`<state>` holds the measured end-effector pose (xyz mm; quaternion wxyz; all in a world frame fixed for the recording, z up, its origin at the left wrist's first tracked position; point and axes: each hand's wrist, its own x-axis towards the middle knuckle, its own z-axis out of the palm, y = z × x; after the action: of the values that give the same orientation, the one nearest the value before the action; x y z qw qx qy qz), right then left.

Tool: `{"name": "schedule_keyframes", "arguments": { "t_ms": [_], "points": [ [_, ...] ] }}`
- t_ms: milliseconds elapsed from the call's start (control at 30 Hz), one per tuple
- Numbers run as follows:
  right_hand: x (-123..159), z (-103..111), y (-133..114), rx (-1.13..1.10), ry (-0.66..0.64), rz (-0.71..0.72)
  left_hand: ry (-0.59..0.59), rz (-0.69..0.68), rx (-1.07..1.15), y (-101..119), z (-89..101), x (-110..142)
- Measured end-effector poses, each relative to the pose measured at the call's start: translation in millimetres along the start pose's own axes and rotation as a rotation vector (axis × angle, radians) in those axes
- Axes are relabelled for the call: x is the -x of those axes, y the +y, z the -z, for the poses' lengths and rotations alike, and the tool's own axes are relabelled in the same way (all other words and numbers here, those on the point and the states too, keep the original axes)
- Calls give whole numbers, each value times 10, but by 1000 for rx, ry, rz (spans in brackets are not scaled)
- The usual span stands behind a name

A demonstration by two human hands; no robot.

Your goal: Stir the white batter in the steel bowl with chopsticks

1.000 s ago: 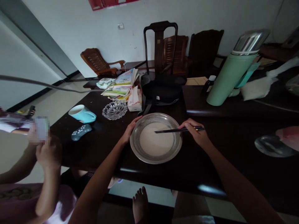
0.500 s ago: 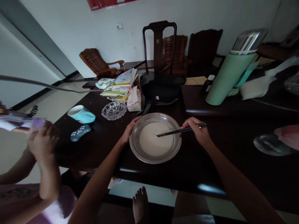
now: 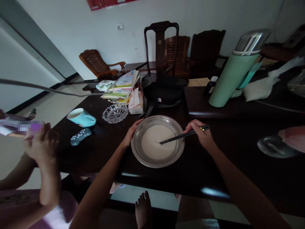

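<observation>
On the dark bench (image 3: 228,133), near front edge: metal bowl (image 3: 157,163) with whitish liquid (image 3: 152,149) inside. Left hand (image 3: 132,133) holds the bowl at its left rim. Right hand (image 3: 200,131) clamped on dark chopsticks (image 3: 177,137), slanted over the right rim, tips in the liquid near the middle. Hands apart, one each side of the bowl. Left of bowl: blue mug (image 3: 81,117), game controller (image 3: 81,136) just beside it, glass dish (image 3: 115,113), then tissue pack (image 3: 136,106). Green thermos (image 3: 233,79) farther back, right. Another person's hands (image 3: 43,143) at far left, contents blurred.
</observation>
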<state>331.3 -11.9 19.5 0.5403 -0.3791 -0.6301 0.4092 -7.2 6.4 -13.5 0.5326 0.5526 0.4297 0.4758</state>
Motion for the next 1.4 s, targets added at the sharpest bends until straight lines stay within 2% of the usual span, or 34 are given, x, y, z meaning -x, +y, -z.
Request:
{"name": "schedule_keyframes", "arguments": {
  "t_ms": [100, 167, 233, 367, 467, 600, 700, 833, 900, 1033, 1133, 1267, 1400],
  "points": [
    [18, -45, -36, 113, -118, 54, 8, 5, 10, 15, -13, 8],
    [16, -45, -50, 189, -143, 88, 9, 2, 15, 15, -14, 6],
    [3, -14, -43, 196, -96, 77, 3, -6, 18, 6, -8, -1],
    [-19, 43, 2, 25, 39, -1, 2, -24, 0, -14, 5, -11],
    [-10, 9, -2, 3, -13, -3, 1, -15, 1, -9, 0, -5],
    [-5, -40, -47, 180, -149, 81, 3, -10, -1, 14, -16, 3],
    [-22, -1, -52, 218, -82, 95, 10, -12, -9, 16, -11, -4],
    [-23, 40, -21, 46, 55, 3, 7, -22, -29, -1, 11, -14],
    [-7, 20, -15, 12, 10, -8, 5, -18, -31, -6, 17, -11],
    [11, -24, -34, 144, -146, 58, -3, -22, -46, -7, 17, -4],
    [-5, 1, -35, 185, -98, 75, -1, -27, -37, -11, 16, -7],
    [-12, 23, -13, 28, 16, -20, 12, -11, -28, -8, 9, -5],
    [6, -28, -28, 58, -87, 2, 7, -5, -26, 12, -4, 8]
  ]
}}
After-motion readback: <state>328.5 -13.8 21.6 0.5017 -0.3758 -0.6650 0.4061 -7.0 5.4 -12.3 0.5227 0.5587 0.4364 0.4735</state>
